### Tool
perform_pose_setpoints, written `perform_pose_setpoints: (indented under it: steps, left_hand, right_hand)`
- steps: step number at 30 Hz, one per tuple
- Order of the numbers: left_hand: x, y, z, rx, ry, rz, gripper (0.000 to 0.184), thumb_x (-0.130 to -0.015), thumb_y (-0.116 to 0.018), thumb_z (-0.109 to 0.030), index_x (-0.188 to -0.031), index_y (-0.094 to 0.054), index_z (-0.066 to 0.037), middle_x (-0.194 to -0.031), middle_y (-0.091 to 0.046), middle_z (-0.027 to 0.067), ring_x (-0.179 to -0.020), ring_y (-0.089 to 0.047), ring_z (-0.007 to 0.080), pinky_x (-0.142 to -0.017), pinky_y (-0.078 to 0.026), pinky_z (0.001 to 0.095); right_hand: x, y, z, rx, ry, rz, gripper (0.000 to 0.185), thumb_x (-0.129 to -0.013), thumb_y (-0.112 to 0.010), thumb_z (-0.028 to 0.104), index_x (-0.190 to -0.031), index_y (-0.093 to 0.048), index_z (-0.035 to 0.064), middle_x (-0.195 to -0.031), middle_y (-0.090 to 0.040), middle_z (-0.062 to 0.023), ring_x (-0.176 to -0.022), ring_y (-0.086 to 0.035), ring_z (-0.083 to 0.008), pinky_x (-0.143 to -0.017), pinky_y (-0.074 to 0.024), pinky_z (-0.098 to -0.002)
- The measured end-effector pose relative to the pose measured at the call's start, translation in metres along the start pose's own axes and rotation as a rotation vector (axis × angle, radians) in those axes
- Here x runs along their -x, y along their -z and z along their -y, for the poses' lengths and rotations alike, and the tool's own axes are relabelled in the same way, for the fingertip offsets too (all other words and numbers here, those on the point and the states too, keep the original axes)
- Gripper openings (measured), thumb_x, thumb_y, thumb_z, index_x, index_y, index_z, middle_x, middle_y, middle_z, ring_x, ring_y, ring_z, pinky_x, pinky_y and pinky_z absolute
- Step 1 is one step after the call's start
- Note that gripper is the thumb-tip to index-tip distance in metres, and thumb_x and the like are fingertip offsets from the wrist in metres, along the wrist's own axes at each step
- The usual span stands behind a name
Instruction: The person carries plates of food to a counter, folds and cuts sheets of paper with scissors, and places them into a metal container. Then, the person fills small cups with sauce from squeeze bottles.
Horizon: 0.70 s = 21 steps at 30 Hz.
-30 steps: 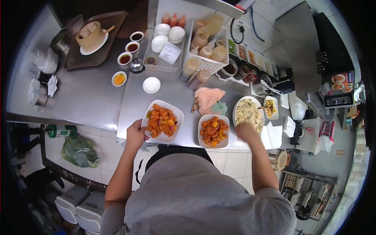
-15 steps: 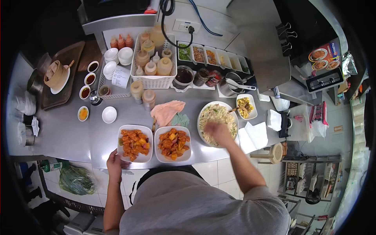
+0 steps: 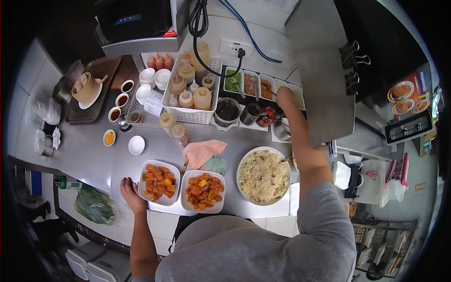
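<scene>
My right hand (image 3: 286,99) reaches over the garnish containers at the back, covering part of the ones on the right; its fingertips are hidden. On the counter beside the left square bowl (image 3: 173,203) lies my left hand (image 3: 132,195), open, fingers apart and holding nothing. That bowl holds orange-red glazed meat pieces (image 3: 159,182) with yellow chunks. A second square bowl (image 3: 203,210) beside it holds a similar dish. To the right is a round white bowl of fried rice (image 3: 263,176). My right forearm covers the small dish beside the rice.
Pink cloth (image 3: 202,152) and green cloth (image 3: 216,165) lie behind the bowls. Squeeze bottles fill a white basket (image 3: 192,114). Sauce dishes (image 3: 123,100) and a small white dish (image 3: 136,145) stand left. A metal panel (image 3: 324,70) rises near my right arm.
My right hand has moved from above the fried rice to the garnish containers at the back. My left hand has shifted slightly left, away from the bowl's rim. The view has also shifted.
</scene>
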<state>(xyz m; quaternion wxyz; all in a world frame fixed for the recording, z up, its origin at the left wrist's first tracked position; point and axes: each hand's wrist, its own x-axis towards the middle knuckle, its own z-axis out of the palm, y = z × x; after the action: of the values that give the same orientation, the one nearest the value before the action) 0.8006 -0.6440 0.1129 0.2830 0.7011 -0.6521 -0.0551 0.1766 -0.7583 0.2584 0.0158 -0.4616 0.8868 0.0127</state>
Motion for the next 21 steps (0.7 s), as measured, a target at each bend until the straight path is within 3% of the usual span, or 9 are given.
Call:
perform_pose_setpoints:
  steps: [3, 9, 12, 15, 18, 21]
  left_hand:
    - [0.000, 0.001, -0.004, 0.001, 0.028, 0.011, 0.033, -0.092, -0.048, -0.016, -0.120, -0.052, 0.001, -0.131, -0.045, 0.0177, -0.122, -0.041, 0.0354, -0.103, -0.032, 0.0438]
    - [0.000, -0.002, -0.003, -0.016, 0.026, 0.006, 0.032, -0.091, -0.049, -0.014, -0.120, -0.052, 0.000, -0.131, -0.045, 0.0170, -0.122, -0.041, 0.0351, -0.103, -0.033, 0.0430]
    - [0.001, -0.001, -0.003, -0.016, 0.022, 0.002, 0.032, -0.091, -0.049, -0.013, -0.120, -0.052, 0.000, -0.131, -0.046, 0.0171, -0.121, -0.042, 0.0350, -0.103, -0.033, 0.0427]
    - [0.000, -0.003, 0.000, -0.020, 0.016, -0.002, 0.031, -0.091, -0.050, -0.013, -0.119, -0.053, 0.000, -0.130, -0.046, 0.0170, -0.121, -0.042, 0.0347, -0.102, -0.034, 0.0423]
    - [-0.001, -0.002, -0.002, -0.001, 0.035, -0.002, 0.031, -0.091, -0.050, -0.013, -0.118, -0.053, 0.000, -0.130, -0.046, 0.0168, -0.121, -0.042, 0.0344, -0.102, -0.034, 0.0420]
    - [0.001, -0.001, -0.004, -0.016, 0.037, -0.002, 0.031, -0.091, -0.049, -0.013, -0.119, -0.053, 0.000, -0.130, -0.046, 0.0166, -0.121, -0.042, 0.0340, -0.102, -0.034, 0.0416]
  right_hand:
    - [0.001, 0.005, -0.001, -0.026, 0.100, -0.165, 0.021, -0.085, -0.048, 0.011, -0.097, -0.062, 0.0013, -0.098, -0.065, -0.0218, -0.092, -0.063, -0.0366, -0.080, -0.0503, -0.0446]
    - [0.005, -0.020, 0.001, -0.184, 0.090, -0.181, 0.019, -0.083, -0.049, 0.011, -0.094, -0.060, 0.0003, -0.093, -0.065, -0.0216, -0.087, -0.063, -0.0385, -0.077, -0.0493, -0.0477]
    - [-0.020, -0.057, -0.015, -0.269, 0.212, -0.220, 0.011, -0.083, -0.053, 0.010, -0.084, -0.057, 0.0005, -0.079, -0.065, -0.0171, -0.064, -0.064, -0.0299, -0.056, -0.0486, -0.0416]
    - [-0.015, -0.034, -0.018, -1.075, -0.291, 0.277, 0.013, -0.084, -0.056, 0.011, -0.074, -0.052, 0.0034, -0.064, -0.056, -0.0077, -0.044, -0.047, -0.0143, -0.039, -0.0343, -0.0281]
    - [-0.014, -0.038, -0.036, -1.505, -0.352, 0.386, 0.018, -0.086, -0.056, 0.012, -0.070, -0.049, 0.0071, -0.059, -0.046, -0.0011, -0.042, -0.031, -0.0050, -0.037, -0.0205, -0.0209]
    - [-0.017, -0.049, -0.056, -1.625, -0.322, 0.300, 0.018, -0.086, -0.055, 0.011, -0.069, -0.049, 0.0080, -0.059, -0.047, -0.0017, -0.041, -0.032, -0.0068, -0.036, -0.0219, -0.0226]
